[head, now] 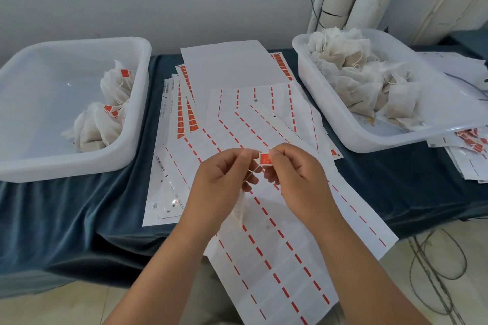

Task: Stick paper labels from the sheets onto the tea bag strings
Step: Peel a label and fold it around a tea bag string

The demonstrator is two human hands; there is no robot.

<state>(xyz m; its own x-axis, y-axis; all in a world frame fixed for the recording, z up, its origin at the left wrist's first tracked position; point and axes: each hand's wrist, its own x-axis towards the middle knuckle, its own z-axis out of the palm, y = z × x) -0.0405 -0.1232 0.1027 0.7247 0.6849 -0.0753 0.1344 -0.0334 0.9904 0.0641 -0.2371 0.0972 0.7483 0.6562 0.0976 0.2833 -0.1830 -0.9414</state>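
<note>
Almost nothing here that I can actually read.

The red label (pixel 265 159) my right hand (pixel 295 174) pinches, beside the string (pixel 250 171) in my left hand (pixel 224 179), carries pale print too blurred to make out. The bottom-left sheet (pixel 169 187) has a barcode (pixel 160 163), a small square code (pixel 155 206) and a line of digits I cannot read for certain. A second barcode (pixel 167 86) sits on the edge of the sheets further back.
</note>
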